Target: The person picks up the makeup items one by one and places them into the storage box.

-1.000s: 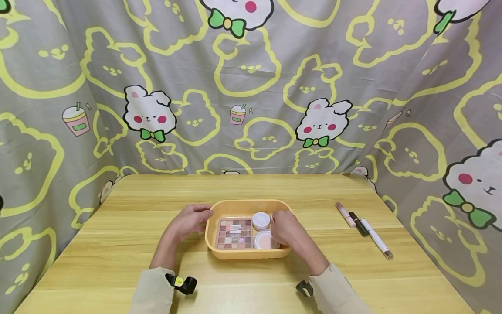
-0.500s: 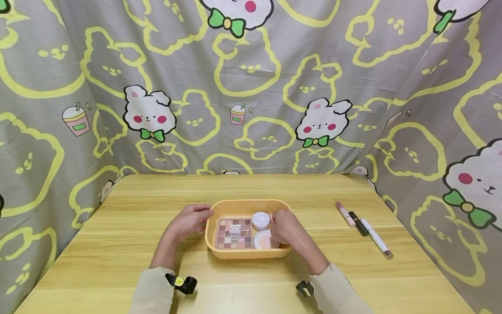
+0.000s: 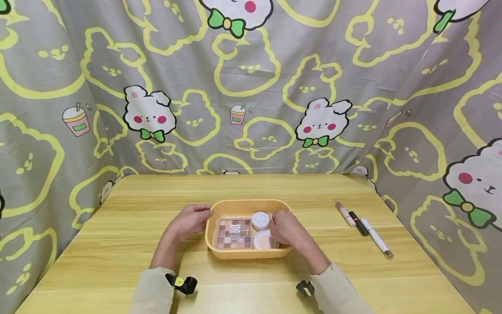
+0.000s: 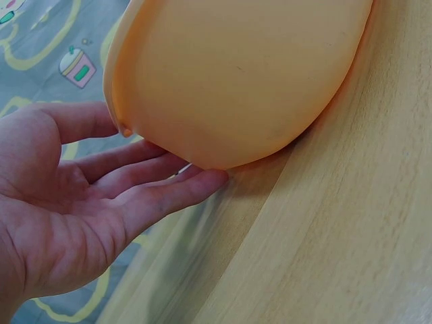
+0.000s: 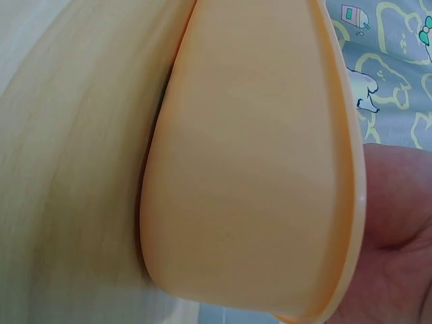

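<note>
Palette (image 3: 233, 234) and lidded jar (image 3: 260, 220) have shifted marginally left inside the smooth orange tray (image 3: 247, 254), which sits upright on the desk (image 3: 243, 288), left hand (image 3: 190, 221) touching it with extended fingers, right hand's (image 3: 286, 226) grip indeterminable.

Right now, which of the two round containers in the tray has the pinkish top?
The wider container, by the near wall of the tray; the smaller container, farther back, has a white top.

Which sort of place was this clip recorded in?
Probably a curtained-off recording booth: grey fabric with yellow cartoon outlines hangs along three sides of a pale, wood-grained table, and a small black device sits at each wrist.
</note>
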### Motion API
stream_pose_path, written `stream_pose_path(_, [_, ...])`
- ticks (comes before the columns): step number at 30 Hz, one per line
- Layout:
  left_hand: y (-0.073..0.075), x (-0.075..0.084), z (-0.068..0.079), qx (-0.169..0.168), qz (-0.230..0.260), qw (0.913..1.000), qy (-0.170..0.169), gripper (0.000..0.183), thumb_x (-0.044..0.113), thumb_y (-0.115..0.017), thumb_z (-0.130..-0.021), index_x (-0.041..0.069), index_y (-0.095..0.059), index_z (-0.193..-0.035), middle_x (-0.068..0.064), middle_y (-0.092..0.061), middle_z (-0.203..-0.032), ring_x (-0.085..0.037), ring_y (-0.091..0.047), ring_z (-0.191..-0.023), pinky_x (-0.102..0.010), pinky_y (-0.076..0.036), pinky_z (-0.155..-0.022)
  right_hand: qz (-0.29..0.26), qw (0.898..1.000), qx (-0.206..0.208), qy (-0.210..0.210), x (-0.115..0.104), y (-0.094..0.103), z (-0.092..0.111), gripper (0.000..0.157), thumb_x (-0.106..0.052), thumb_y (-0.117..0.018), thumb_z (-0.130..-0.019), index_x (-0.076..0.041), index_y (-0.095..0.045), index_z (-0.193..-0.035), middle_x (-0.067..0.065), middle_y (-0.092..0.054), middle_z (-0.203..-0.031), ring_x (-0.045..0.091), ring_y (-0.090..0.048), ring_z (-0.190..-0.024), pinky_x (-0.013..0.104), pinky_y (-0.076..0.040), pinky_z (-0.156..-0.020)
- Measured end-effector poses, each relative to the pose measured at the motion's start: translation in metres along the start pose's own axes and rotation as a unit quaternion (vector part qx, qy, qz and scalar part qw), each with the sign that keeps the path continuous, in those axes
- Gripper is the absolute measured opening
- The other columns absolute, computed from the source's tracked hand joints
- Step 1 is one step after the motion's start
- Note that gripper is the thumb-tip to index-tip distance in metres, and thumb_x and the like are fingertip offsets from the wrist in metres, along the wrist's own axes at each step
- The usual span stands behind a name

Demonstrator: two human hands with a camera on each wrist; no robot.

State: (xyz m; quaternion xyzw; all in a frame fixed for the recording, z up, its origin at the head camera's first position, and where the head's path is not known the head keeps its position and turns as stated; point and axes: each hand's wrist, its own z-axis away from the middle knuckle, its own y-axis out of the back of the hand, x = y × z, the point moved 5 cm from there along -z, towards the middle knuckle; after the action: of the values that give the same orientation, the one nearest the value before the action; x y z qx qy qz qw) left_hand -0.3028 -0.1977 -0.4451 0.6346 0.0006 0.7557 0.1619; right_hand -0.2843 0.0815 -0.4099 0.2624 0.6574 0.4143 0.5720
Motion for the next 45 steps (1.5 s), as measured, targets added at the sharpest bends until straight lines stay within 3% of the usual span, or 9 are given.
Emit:
stream_pose_path(6, [-0.001,-0.001,-0.001,0.0,-0.001,1.0,-0.001,0.048,0.024,-0.054,-0.105,-0.007,-0.051,-0.142,-0.026,-0.057,-0.141,-0.038,-0.057,-0.131,-0.051,-0.055,-0.099,0.004,1.0,-0.006,-0.002,0.001,0.002,0.001,0.026,-0.012,-0.053,-0.102,-0.005,-0.062,-0.078,0.004,-0.053,-0.062,0.015,-0.052,-0.054,0.026,-0.041,-0.048])
stream_pose_path(9, [-0.001,0.0,0.0,-0.001,0.0,1.0,-0.002,0.048,0.024,-0.054,-0.105,-0.007,-0.051,-0.142,-0.026,-0.057,-0.141,-0.038,-0.057,-0.13,-0.051,-0.055,-0.099,0.005,1.0,0.006,0.005,0.0,0.009,0.001,0.018,-0.012,-0.056,-0.099,0.001,-0.067,-0.097,0.008,-0.058,-0.071,0.019,-0.055,-0.064,0.031,-0.046,-0.056])
stream_pose_path(13, [-0.001,0.0,-0.001,-0.002,0.003,1.0,-0.003,0.048,0.024,-0.054,-0.105,-0.007,-0.051,-0.142,-0.026,-0.058,-0.141,-0.037,-0.059,-0.129,-0.05,-0.056,-0.098,-0.008,0.999,0.036,0.016,0.001,0.023,0.001,0.031,-0.013,-0.057,-0.097,0.006,-0.066,-0.12,0.016,-0.071,-0.093,0.027,-0.067,-0.084,0.041,-0.056,-0.073])
stream_pose_path(15, [-0.001,-0.001,-0.002,-0.003,0.002,1.0,-0.002,0.048,0.024,-0.054,-0.105,-0.007,-0.051,-0.141,-0.025,-0.058,-0.14,-0.036,-0.059,-0.128,-0.05,-0.056,-0.098,-0.022,0.998,0.049,0.015,0.003,0.029,0.001,0.036,-0.013,-0.056,-0.096,0.006,-0.065,-0.124,0.017,-0.073,-0.102,0.027,-0.069,-0.091,0.042,-0.058,-0.078])
stream_pose_path(20, [0.0,-0.001,-0.002,0.004,0.002,1.0,0.004,0.047,0.024,-0.055,-0.104,-0.006,-0.052,-0.141,-0.024,-0.059,-0.139,-0.033,-0.06,-0.127,-0.049,-0.056,-0.098,-0.045,0.995,0.086,0.015,0.007,0.044,0.001,0.035,-0.015,-0.053,-0.098,0.005,-0.067,-0.123,0.013,-0.074,-0.097,0.021,-0.067,-0.084,0.039,-0.057,-0.076])
stream_pose_path(27, [0.0,-0.001,-0.001,-0.001,0.006,1.0,-0.001,0.049,0.024,-0.056,-0.104,-0.008,-0.05,-0.142,-0.026,-0.058,-0.139,-0.036,-0.06,-0.127,-0.05,-0.056,-0.098,-0.045,0.992,0.118,0.019,0.011,0.058,0.002,0.032,-0.014,-0.055,-0.097,0.004,-0.068,-0.12,0.013,-0.075,-0.096,0.024,-0.069,-0.085,0.044,-0.057,-0.08])
stream_pose_path(45, [0.0,0.0,0.0,-0.002,0.004,1.0,0.0,0.051,0.024,-0.056,-0.104,-0.008,-0.049,-0.143,-0.027,-0.057,-0.141,-0.039,-0.058,-0.129,-0.051,-0.056,-0.098,-0.057,0.99,0.131,-0.009,0.028,0.079,0.007,0.035,-0.019,-0.052,-0.101,0.0,-0.066,-0.126,0.016,-0.074,-0.104,0.026,-0.069,-0.088,0.043,-0.057,-0.077])
